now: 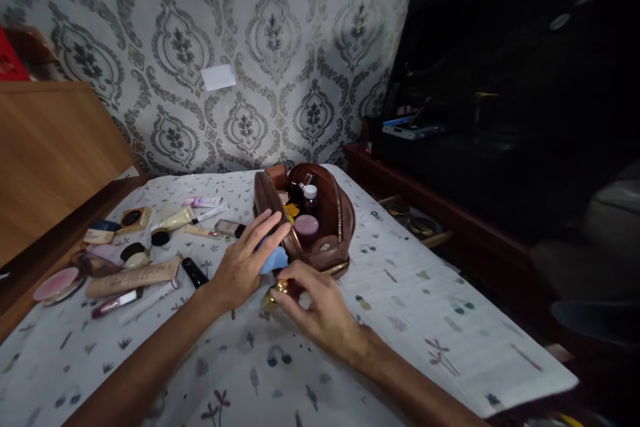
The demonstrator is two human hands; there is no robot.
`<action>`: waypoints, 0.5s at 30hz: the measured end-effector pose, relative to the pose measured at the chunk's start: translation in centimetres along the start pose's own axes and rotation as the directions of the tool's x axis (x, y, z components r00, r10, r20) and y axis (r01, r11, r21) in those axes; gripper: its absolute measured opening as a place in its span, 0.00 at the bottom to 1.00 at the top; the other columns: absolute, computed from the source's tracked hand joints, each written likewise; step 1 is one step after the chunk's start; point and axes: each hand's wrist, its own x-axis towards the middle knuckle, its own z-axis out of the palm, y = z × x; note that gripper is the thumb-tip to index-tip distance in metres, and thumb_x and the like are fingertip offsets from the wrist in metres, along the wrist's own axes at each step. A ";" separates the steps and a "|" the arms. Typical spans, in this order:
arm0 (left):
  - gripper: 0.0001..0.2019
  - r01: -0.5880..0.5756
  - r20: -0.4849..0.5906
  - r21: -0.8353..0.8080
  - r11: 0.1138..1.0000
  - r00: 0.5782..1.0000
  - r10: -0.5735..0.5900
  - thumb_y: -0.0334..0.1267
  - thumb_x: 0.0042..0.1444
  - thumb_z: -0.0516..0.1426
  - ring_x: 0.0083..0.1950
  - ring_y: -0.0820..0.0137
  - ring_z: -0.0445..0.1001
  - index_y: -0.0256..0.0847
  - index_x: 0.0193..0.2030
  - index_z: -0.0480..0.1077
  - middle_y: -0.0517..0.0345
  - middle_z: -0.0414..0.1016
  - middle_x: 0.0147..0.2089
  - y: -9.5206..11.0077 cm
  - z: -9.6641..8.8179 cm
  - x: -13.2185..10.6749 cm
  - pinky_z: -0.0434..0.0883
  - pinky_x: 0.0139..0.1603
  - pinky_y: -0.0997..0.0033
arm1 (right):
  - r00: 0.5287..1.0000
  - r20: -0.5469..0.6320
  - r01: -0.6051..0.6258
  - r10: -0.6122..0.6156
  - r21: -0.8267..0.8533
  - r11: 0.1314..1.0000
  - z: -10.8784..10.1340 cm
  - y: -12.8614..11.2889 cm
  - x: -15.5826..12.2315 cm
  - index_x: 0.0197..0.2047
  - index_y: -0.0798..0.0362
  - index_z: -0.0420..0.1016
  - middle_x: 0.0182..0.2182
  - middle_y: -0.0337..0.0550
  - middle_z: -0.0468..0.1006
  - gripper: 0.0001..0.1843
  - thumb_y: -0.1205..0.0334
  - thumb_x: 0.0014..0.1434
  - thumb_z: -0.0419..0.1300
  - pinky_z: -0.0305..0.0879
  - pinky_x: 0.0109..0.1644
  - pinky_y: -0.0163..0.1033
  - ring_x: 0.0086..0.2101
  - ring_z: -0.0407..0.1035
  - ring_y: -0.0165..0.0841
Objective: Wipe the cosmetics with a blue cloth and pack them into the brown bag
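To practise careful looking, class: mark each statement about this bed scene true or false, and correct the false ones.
1. The brown bag stands open. True.
2. The left hand holds something red. False: the blue piece at its fingers is blue.
3. The right hand has its fingers on a small gold object. True.
4. The loose cosmetics lie to the right of the bag. False: they lie to its left.

Forearms converging, left hand point(247, 265) fingers spread, right hand point(315, 307) curled, fingertips pinched
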 end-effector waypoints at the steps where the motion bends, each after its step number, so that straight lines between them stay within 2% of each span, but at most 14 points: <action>1: 0.31 0.000 0.006 -0.001 1.000 1.000 0.000 0.26 0.66 0.45 0.76 0.55 0.51 0.41 0.75 0.48 0.42 0.57 0.73 0.0 0.0 0.0 0.65 0.70 0.49 | 1.000 0.025 0.009 -0.009 -0.001 1.000 0.6 0.3 0.1 0.37 0.51 0.70 0.29 0.39 0.73 0.06 0.59 0.66 0.58 0.67 0.33 0.34 0.28 0.68 0.29; 3: 0.29 0.007 0.008 0.007 1.000 1.000 -0.007 0.30 0.68 0.47 0.76 0.55 0.52 0.42 0.75 0.49 0.42 0.57 0.73 0.0 0.0 0.0 0.64 0.70 0.50 | 0.998 0.061 0.004 -0.005 0.007 1.000 1.6 0.8 0.3 0.36 0.51 0.69 0.29 0.39 0.73 0.07 0.59 0.66 0.58 0.66 0.33 0.34 0.28 0.66 0.29; 6: 0.28 0.011 -0.016 0.029 1.000 1.000 -0.010 0.31 0.68 0.46 0.76 0.56 0.53 0.42 0.75 0.50 0.42 0.58 0.72 0.0 0.1 0.0 0.63 0.71 0.51 | 0.995 0.093 -0.032 0.029 0.030 0.999 2.4 1.6 0.0 0.34 0.50 0.68 0.30 0.39 0.74 0.06 0.62 0.64 0.59 0.65 0.34 0.34 0.29 0.66 0.29; 10: 0.30 0.001 -0.024 0.045 0.999 1.000 0.000 0.27 0.67 0.45 0.76 0.55 0.53 0.42 0.75 0.48 0.42 0.57 0.73 0.3 0.3 0.0 0.62 0.72 0.50 | 0.990 0.114 -0.090 0.085 0.041 0.995 2.6 2.4 -0.9 0.37 0.50 0.70 0.33 0.39 0.75 0.02 0.65 0.62 0.61 0.66 0.36 0.33 0.30 0.68 0.30; 15: 0.32 -0.002 -0.014 0.049 0.999 1.000 0.002 0.25 0.66 0.46 0.76 0.54 0.53 0.42 0.76 0.47 0.42 0.56 0.74 0.4 0.2 0.3 0.63 0.71 0.49 | 0.989 0.117 -0.096 0.090 0.049 0.994 2.6 2.7 -1.5 0.42 0.50 0.71 0.36 0.40 0.77 0.08 0.70 0.60 0.61 0.68 0.41 0.34 0.35 0.72 0.32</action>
